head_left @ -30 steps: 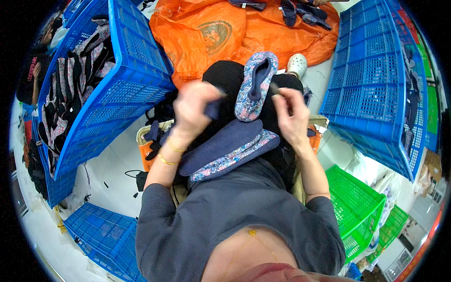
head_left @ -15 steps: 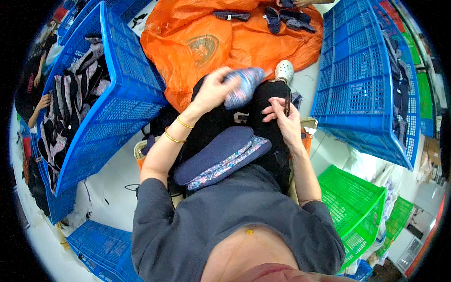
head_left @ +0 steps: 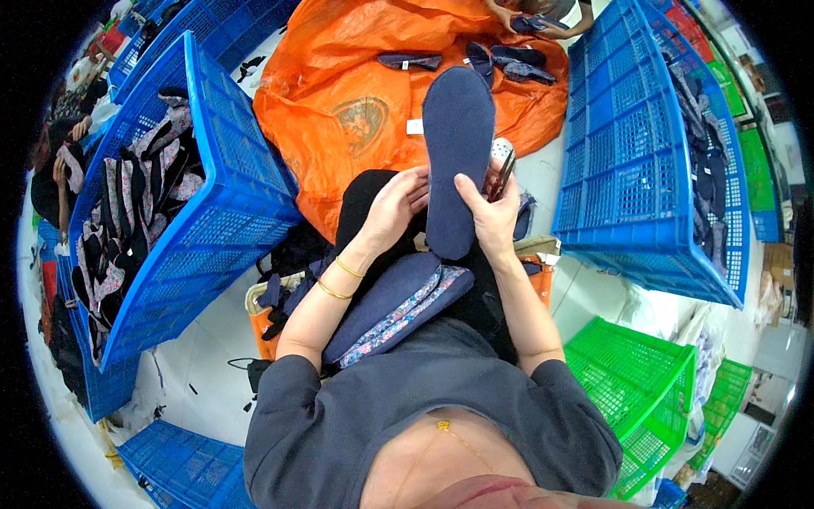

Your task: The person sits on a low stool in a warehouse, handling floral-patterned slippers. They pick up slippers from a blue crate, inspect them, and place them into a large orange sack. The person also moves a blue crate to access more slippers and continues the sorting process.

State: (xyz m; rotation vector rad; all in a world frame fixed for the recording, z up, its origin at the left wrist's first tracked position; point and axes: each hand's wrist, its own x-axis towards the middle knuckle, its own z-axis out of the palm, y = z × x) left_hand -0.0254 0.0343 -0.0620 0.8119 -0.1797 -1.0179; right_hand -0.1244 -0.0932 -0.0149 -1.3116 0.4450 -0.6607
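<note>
Raised slipper: in the head view, held above the front edge of the lap, dark blue sole up, its far end overlapping the orange sheet in view.
Right hand: pinches the slipper's right edge, thumb pressed on the sole, fingers behind; a slim dark tool sits at those fingers.
Left hand: fingers curved at the slipper's left edge; cannot tell whether they pinch it.
Lap slippers: laid slantwise at the lap's near edge, against the shirt, between the forearms.
Left room: white floor separates the left forearm from the filled blue crate.
Right room: a floor gap lies between the right hand and the right blue crate; the green crate stands near the right elbow.
Sheet's upper right edge: dark slippers, with a co-worker's hands beyond.
</note>
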